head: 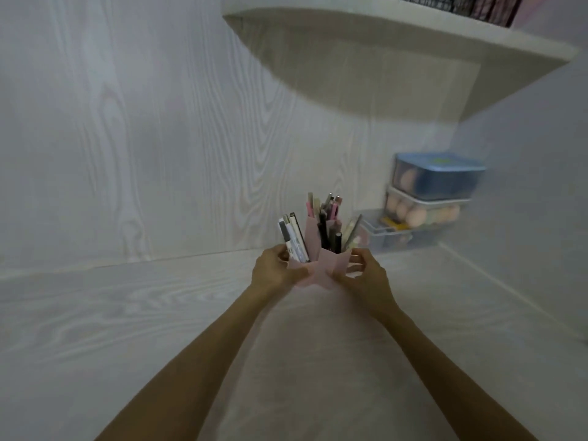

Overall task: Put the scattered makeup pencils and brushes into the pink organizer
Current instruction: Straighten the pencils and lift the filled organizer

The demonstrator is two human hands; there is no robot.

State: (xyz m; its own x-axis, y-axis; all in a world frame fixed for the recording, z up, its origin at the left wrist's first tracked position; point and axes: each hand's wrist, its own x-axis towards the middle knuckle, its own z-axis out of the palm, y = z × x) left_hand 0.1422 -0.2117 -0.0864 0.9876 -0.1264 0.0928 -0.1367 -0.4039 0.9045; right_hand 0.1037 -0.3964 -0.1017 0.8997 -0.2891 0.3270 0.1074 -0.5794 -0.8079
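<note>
Both hands on the pink organizer, far centre of the white desk, near the back wall. Left hand has its grip closed on the organizer's left side, right hand closed on its right side; fingers wrap the lower walls. Pencils and brushes stand upright in its compartments, pale ones left, dark and pink ones centre. No loose pencils visible on the desk, so sorting looks done; step in hand reads as setting or shifting the filled organizer into place. Frame is blurred, cannot tell if the base touches the desk.

Next move likely needs a level hold so nothing tips out, then a release. Stacked clear boxes sit near on the right, in the corner; shelf overhangs above. Open room left and toward the person.
</note>
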